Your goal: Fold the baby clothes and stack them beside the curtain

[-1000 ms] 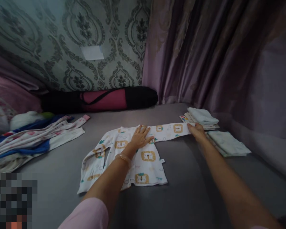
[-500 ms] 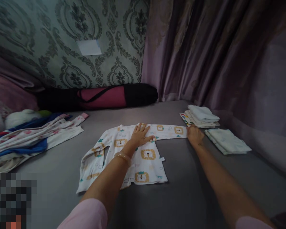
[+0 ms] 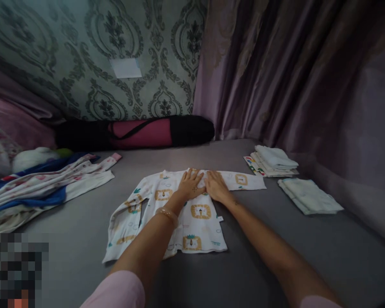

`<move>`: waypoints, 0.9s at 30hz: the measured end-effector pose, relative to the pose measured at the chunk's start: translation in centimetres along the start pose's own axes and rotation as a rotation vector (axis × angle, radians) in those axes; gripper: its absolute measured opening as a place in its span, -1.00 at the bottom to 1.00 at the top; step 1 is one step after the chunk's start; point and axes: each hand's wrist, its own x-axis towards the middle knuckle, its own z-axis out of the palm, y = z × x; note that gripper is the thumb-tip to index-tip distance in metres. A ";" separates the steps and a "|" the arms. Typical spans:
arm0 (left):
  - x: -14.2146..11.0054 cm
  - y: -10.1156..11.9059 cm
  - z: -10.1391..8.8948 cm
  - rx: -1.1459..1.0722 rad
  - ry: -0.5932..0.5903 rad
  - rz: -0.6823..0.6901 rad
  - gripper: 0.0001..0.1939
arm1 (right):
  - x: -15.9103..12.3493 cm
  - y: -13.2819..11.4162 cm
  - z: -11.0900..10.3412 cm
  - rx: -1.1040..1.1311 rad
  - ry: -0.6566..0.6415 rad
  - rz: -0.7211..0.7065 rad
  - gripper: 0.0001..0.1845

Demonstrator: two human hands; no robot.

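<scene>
A small white long-sleeved shirt point(image 3: 200, 226) printed with lion faces lies spread on the grey bed surface point(image 3: 253, 248). My left hand point(image 3: 191, 185) rests flat on the shirt near its collar, fingers spread. Close beside it, my right hand point(image 3: 217, 186) lies on the shoulder end of the right-hand sleeve, its fingers stretched out. That sleeve point(image 3: 248, 180) extends straight out to the right, its cuff free. The other sleeve point(image 3: 123, 218) bends down toward me on the left. My left forearm covers part of the shirt's front.
Folded clothes point(image 3: 276, 157) are stacked at the right, with another folded cloth point(image 3: 309, 196) nearer me. Loose clothes point(image 3: 51, 188) heap at the left by a white plush-looking thing point(image 3: 35, 159). A long black-and-pink bag point(image 3: 141, 133) lies along the patterned wall. Purple curtains point(image 3: 244, 64) hang at right.
My right hand has let go of the sleeve's cuff and moved left along the sleeve to the shoulder, beside my left hand. My left hand has stayed on the shirt.
</scene>
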 end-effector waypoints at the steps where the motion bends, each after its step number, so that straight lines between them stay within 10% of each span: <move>1: 0.0 0.0 0.0 0.021 -0.005 0.004 -0.31 | 0.1 -1.0 0.6 0.026 -0.026 0.006 -0.36; 16: -0.3 0.3 -0.8 0.018 -0.035 -0.007 -0.19 | -0.6 4.6 0.3 -0.070 -0.135 0.534 -0.23; 27: -0.2 0.2 -1.0 -0.030 -0.081 -0.019 -0.18 | -3.2 11.4 -1.4 -0.158 -0.120 0.612 -0.18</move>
